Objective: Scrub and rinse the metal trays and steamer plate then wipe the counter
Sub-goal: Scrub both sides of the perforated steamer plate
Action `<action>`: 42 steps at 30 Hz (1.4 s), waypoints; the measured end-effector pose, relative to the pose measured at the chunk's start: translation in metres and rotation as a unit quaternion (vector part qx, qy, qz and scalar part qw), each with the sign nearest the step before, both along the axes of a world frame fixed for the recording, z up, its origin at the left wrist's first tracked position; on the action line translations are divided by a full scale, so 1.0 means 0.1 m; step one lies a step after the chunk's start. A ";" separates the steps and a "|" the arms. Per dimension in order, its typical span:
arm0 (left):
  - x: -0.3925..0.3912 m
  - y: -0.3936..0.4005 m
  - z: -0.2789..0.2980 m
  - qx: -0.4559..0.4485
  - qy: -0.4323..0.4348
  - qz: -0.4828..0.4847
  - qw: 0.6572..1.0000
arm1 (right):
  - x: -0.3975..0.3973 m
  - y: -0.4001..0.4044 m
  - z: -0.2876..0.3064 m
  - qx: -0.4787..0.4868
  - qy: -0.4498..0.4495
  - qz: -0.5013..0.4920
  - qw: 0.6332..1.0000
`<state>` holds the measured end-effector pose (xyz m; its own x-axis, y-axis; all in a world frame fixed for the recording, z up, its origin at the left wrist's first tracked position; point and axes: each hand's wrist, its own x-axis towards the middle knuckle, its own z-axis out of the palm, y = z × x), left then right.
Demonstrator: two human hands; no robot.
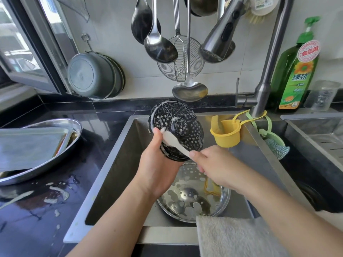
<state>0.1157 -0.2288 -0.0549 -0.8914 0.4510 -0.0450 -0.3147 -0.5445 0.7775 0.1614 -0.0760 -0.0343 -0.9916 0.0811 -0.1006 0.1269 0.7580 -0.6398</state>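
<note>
Steamer plate [178, 125], soapy, gripped by left hand [157, 164] above steel sink [118, 164]; right hand [213, 164] pinches brush [176, 143]; wet black counter [46, 210] alongside.

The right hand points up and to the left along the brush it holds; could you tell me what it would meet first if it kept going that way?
The right hand would most likely meet the soapy black steamer plate held up by the left hand; the brush already lies against it, though depth is uncertain.

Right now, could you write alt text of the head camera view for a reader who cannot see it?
Over a steel sink, the left hand holds a soapy black perforated steamer plate while the right hand scrubs it with a white brush. Metal trays wait on the wet black counter.
</note>
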 end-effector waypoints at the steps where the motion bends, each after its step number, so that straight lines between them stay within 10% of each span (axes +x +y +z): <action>1: 0.00 -0.01 -0.01 0.003 0.000 -0.006 1.000 | 0.00 -0.02 0.00 -0.003 0.003 0.007 1.000; 17: -0.04 -0.13 0.06 0.127 -0.024 0.046 0.991 | -0.04 0.28 -0.02 0.081 0.003 -0.004 0.997; 42: -0.03 -0.04 0.02 0.009 -0.004 0.017 1.000 | -0.06 0.20 0.04 0.018 0.064 -0.050 0.997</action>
